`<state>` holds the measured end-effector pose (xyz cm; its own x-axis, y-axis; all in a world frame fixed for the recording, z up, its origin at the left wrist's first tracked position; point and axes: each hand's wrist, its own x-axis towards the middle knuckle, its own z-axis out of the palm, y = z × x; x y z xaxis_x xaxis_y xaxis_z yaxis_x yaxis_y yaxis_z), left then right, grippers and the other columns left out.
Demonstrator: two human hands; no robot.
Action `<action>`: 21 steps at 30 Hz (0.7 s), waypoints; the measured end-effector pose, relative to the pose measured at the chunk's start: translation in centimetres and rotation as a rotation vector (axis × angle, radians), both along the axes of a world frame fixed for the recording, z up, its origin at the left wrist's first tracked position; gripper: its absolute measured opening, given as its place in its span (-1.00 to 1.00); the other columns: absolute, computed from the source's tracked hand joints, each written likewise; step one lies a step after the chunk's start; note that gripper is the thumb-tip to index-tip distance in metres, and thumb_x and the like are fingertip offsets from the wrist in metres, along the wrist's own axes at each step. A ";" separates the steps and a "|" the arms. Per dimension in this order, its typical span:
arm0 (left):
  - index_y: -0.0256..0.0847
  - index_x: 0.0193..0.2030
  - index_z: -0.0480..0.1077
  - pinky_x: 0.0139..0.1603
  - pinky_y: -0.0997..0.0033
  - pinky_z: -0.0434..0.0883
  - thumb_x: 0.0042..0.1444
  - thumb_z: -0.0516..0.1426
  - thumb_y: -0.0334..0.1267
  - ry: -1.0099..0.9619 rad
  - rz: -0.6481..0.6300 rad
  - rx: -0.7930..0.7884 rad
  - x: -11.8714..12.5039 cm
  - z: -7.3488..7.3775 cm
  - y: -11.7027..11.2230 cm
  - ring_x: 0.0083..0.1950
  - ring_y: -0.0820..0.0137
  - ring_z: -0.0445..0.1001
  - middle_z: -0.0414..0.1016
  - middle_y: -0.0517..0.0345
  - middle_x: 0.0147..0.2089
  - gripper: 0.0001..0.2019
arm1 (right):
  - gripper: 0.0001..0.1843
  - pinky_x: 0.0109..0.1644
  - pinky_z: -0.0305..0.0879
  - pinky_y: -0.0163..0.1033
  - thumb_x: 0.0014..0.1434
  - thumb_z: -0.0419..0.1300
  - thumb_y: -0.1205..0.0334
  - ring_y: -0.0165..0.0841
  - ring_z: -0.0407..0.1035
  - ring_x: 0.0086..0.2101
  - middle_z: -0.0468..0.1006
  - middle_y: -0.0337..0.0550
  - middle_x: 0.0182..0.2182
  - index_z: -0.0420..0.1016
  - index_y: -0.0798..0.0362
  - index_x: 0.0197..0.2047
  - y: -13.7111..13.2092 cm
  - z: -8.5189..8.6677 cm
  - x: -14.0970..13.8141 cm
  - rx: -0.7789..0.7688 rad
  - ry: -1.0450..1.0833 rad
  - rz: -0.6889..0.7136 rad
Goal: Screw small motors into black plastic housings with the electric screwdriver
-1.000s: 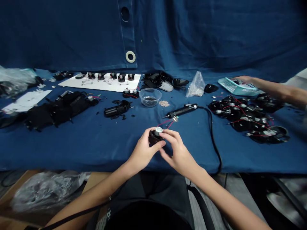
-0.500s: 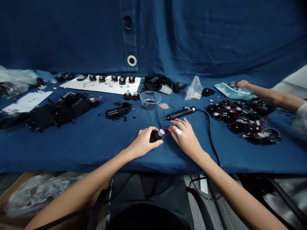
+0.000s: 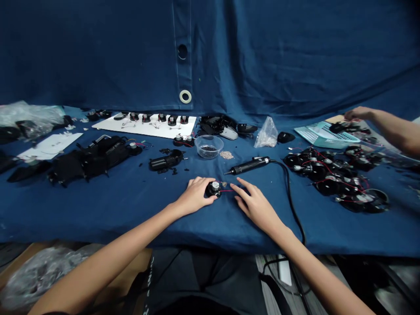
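Note:
My left hand (image 3: 193, 196) rests on the blue cloth with its fingers curled round a small black motor part (image 3: 212, 189) that has a silver top and red wires. To its right my right hand (image 3: 256, 204) lies flat on the cloth, fingers stretched toward the wires, holding nothing. A black electric screwdriver (image 3: 249, 165) with a black cable lies just beyond both hands.
A clear bowl (image 3: 208, 145) and a small heap of screws (image 3: 226, 155) sit behind. Black parts (image 3: 88, 159) lie at the left, a white board (image 3: 147, 124) with motors behind, wired motors (image 3: 334, 177) at the right. Another person's hand (image 3: 359, 114) reaches over a teal basket (image 3: 323, 134).
Both hands have lowered the motor part from in the air onto the cloth. My right hand let go of it and now lies flat beside it.

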<state>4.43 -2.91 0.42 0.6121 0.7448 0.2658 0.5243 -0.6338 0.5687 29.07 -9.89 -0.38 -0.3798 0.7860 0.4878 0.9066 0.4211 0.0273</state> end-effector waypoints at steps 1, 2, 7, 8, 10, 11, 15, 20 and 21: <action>-0.14 0.23 0.25 0.18 0.06 0.20 0.15 0.21 -0.13 -0.004 -0.001 -0.001 0.0 -0.1 0.0 0.19 0.12 0.29 0.41 -0.01 0.17 -0.49 | -0.52 0.19 0.34 0.04 0.34 0.05 0.25 -0.13 0.28 0.16 0.25 0.07 0.26 0.26 0.02 0.31 -0.1 0.1 0.0 -0.010 0.027 0.014; -0.14 0.24 0.24 0.19 0.06 0.20 0.15 0.21 -0.13 -0.007 0.000 -0.001 0.0 -0.2 0.0 0.19 0.12 0.29 0.40 -0.01 0.17 -0.48 | -0.50 0.20 0.34 0.05 0.34 0.05 0.25 -0.14 0.28 0.16 0.25 0.06 0.25 0.23 0.00 0.32 -0.1 0.1 -0.1 -0.016 0.056 0.019; -0.19 0.29 0.21 0.23 0.06 0.21 0.18 0.18 -0.12 -0.020 0.014 0.031 -0.1 -0.4 -0.3 0.21 0.11 0.30 0.39 -0.09 0.18 -0.44 | -0.41 0.24 0.31 0.06 0.34 0.04 0.23 -0.18 0.28 0.17 0.22 0.04 0.22 0.03 -0.08 0.39 0.1 0.0 -0.1 -0.061 0.298 0.008; -0.21 0.30 0.20 0.23 0.07 0.21 0.19 0.18 -0.12 -0.018 0.020 0.034 -0.1 -0.5 -0.4 0.21 0.11 0.30 0.38 -0.11 0.18 -0.43 | -0.39 0.24 0.32 0.05 0.33 0.05 0.22 -0.19 0.30 0.14 0.22 0.05 0.21 0.00 -0.08 0.40 0.0 -0.1 -0.1 -0.070 0.358 0.005; -0.23 0.32 0.16 0.23 0.08 0.23 0.19 0.18 -0.13 -0.004 0.036 0.044 -0.1 -0.6 -0.7 0.22 0.11 0.30 0.37 -0.12 0.18 -0.40 | -0.37 0.21 0.34 0.03 0.32 0.06 0.22 -0.22 0.34 0.08 0.22 0.06 0.19 -0.03 -0.06 0.40 -0.1 -0.3 0.1 -0.092 0.457 0.001; -0.24 0.33 0.15 0.23 0.08 0.24 0.19 0.18 -0.14 0.006 0.043 0.055 -0.1 -0.6 -0.8 0.21 0.12 0.30 0.37 -0.12 0.18 -0.40 | -0.38 0.19 0.35 0.02 0.32 0.06 0.24 -0.23 0.35 0.06 0.24 0.06 0.17 -0.03 -0.05 0.40 -0.3 -0.3 0.2 -0.102 0.496 0.001; -0.24 0.31 0.15 0.23 0.11 0.25 0.20 0.18 -0.17 0.042 0.038 0.112 0.0 -0.7 -0.9 0.21 0.15 0.30 0.37 -0.08 0.18 -0.42 | -0.63 0.16 0.35 -0.03 0.35 0.00 0.28 -0.27 0.35 0.03 0.37 -0.02 0.04 0.28 -0.02 0.19 -0.4 -0.1 0.6 -0.177 0.530 0.018; -0.22 0.30 0.16 0.21 0.10 0.27 0.22 0.16 -0.16 0.056 0.027 0.144 -0.1 -0.7 -0.9 0.20 0.14 0.31 0.37 -0.07 0.18 -0.45 | -0.74 0.11 0.38 -0.10 0.38 -0.01 0.23 -0.29 0.40 -0.04 0.43 -0.05 -0.07 0.49 0.03 -0.05 -0.1 -0.4 0.3 -0.179 0.407 -0.022; -0.22 0.30 0.16 0.21 0.10 0.27 0.22 0.16 -0.16 0.060 0.026 0.148 -0.1 -0.6 -1.0 0.20 0.14 0.31 0.37 -0.07 0.18 -0.45 | -0.72 0.10 0.39 -0.11 0.38 -0.02 0.24 -0.29 0.40 -0.04 0.43 -0.03 -0.05 0.49 0.03 -0.03 -0.3 -0.5 0.2 -0.160 0.375 -0.039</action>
